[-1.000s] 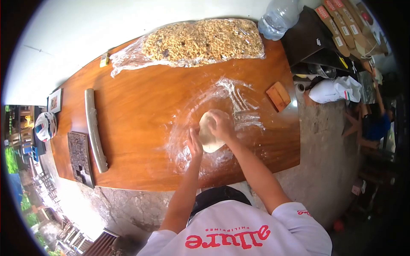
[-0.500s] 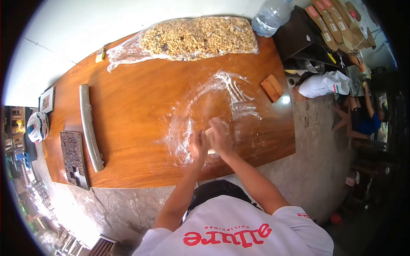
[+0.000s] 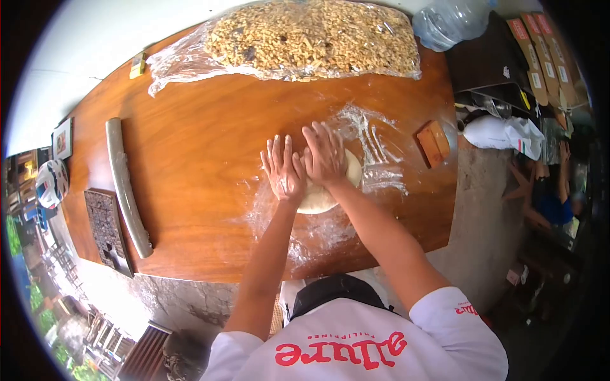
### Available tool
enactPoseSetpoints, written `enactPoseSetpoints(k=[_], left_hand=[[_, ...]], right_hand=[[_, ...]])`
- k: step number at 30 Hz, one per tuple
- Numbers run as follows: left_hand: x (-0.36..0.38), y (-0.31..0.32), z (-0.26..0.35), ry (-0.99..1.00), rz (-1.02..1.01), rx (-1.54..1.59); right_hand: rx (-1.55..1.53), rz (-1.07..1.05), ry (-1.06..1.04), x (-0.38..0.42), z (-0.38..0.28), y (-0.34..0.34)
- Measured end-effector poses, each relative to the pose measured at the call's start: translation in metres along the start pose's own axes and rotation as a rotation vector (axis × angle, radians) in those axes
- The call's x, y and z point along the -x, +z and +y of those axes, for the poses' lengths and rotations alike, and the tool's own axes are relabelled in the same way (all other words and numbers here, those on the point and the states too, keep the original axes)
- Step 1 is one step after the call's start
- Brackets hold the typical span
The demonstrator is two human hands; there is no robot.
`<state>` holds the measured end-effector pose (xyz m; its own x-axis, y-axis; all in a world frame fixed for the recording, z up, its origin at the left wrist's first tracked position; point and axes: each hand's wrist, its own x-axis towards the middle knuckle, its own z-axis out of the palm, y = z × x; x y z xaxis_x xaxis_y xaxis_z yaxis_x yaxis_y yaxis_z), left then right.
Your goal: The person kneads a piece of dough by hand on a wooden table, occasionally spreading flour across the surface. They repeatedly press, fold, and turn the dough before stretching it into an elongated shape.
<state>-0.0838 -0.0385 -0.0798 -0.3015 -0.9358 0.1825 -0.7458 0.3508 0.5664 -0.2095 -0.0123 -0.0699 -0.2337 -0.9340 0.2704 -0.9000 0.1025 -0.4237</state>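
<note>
A pale, rounded lump of dough rests on the floured part of the wooden table. My left hand lies flat at the dough's left side, fingers stretched out and pointing away from me. Beside it, my right hand presses on top of the dough with its fingers extended. The two hands nearly touch at the thumbs and cover much of the dough's far and left part. White flour is smeared on the wood around it.
A plastic bag of small golden pieces lies along the back, with a large clear bottle to its right. A wooden block sits at right. A wrapped roll and a dark textured board lie at left. Another person is at far right.
Both hands have moved away from me and flattened from a curled grip into stretched fingers on the dough. More of the dough now shows, looking wider and flatter. The camera view has shifted.
</note>
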Motion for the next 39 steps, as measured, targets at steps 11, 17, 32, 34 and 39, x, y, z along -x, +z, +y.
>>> enactPoseSetpoints(k=[11, 17, 32, 34, 39], left_hand=[[0.083, -0.033, 0.050, -0.335, -0.039, 0.681], [0.053, -0.043, 0.031, -0.455, -0.018, 0.557], [0.087, -0.065, 0.038, -0.131, -0.288, 0.561], [0.107, -0.079, 0.047, -0.198, -0.304, 0.577], [0.144, -0.055, 0.037, 0.092, -0.169, 0.236]], right_hand=[[-0.997, 0.277, 0.350, -0.028, 0.057, -0.026], [-0.105, -0.088, -0.014, 0.063, -0.006, -0.038], [-0.420, 0.114, 0.468, 0.110, -0.050, -0.104], [-0.268, 0.269, 0.312, 0.119, -0.049, -0.075], [-0.079, 0.074, 0.136, 0.155, -0.055, -0.048]])
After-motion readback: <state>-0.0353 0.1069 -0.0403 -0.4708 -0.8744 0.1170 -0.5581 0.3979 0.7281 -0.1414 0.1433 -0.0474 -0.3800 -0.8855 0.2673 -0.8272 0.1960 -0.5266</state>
